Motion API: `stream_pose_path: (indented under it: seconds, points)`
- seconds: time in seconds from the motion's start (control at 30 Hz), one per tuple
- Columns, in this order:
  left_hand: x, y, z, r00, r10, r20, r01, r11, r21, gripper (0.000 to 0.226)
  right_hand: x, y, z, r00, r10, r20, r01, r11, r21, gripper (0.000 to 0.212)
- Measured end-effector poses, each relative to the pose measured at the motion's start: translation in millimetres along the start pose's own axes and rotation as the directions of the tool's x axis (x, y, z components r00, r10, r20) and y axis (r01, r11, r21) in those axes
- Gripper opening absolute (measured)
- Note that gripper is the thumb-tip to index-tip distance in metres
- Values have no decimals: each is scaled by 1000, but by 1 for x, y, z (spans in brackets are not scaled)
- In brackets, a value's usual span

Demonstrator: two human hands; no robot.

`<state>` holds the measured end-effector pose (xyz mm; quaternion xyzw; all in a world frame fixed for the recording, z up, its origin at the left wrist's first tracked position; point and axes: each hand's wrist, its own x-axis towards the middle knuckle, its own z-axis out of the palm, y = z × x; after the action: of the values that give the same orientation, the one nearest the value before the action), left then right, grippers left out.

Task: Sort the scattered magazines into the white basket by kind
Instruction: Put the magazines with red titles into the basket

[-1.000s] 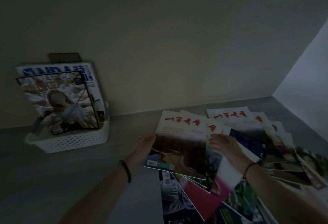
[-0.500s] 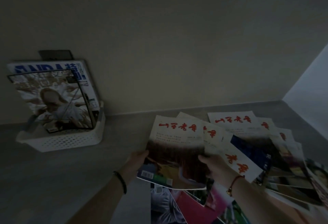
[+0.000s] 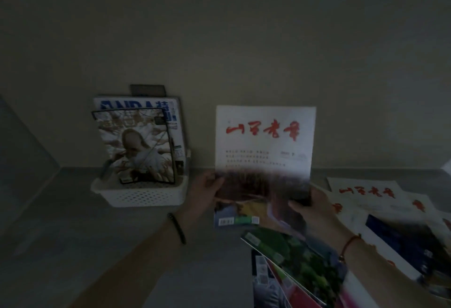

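Left grip: the left grip (image 3: 206, 191) is grasping the left edge of a white-topped paper magazine with a red brush-lettered title (image 3: 264, 151), at the dark lower half of its cover.
Right grip: the right grip (image 3: 314, 210) is grasping the same magazine at its lower right edge, with the thumb lying across the front.
Held magazine: it is being held upright at the centre of the frame, clear of the grey counter (image 3: 73, 246), with its cover facing the camera. It is hanging just right of the basket and not touching it.
Basket: a white perforated plastic basket (image 3: 146, 195) is sitting left of centre, against the beige wall (image 3: 244, 39).
Basket contents: a blue-titled magazine (image 3: 170, 108) is standing at the back, and a black-bordered magazine showing a pale figure (image 3: 136, 146) is standing in front of it. A dark flat thing (image 3: 147, 90) is showing above them; what it is cannot be told.
Loose pile: overlapping magazines are lying at the lower right, among them another red-titled white magazine (image 3: 366, 193) and a green-covered magazine (image 3: 300, 261) just below the held one.
Wrists: a black bead bracelet (image 3: 177, 228) is circling the left wrist, and a red string bracelet (image 3: 349, 246) the right.
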<state>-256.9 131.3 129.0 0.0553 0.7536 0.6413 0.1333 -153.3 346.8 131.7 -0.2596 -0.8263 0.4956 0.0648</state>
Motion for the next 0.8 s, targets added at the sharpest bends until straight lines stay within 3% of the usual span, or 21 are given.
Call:
stream_pose_path:
  seconds: [0.17,0.3,0.37,0.53,0.7,0.8]
  points:
    - [-2,47,-87,983,126,-130,-98,974,203,24,13,-85,51,957,-273,-95,260,956,-134,40]
    - [7,64,-157,942,181,-283,-119,967,223,25,19,-147,106,916,-391,-86,385,919,-85,23]
    - [15,65,-191,915,207,-346,-116,957,266,26,23,-171,133,911,-405,-74,401,914,-65,19]
    - [43,48,-258,891,142,-431,-69,981,180,23,33,-206,191,918,-393,-46,393,919,-13,34]
    - [71,17,-284,895,113,-432,-18,976,218,19,50,-207,235,947,-320,-14,320,947,-23,29]
    - [85,-5,-289,904,113,-412,18,953,301,15,62,-197,252,960,-279,10,279,954,-114,25]
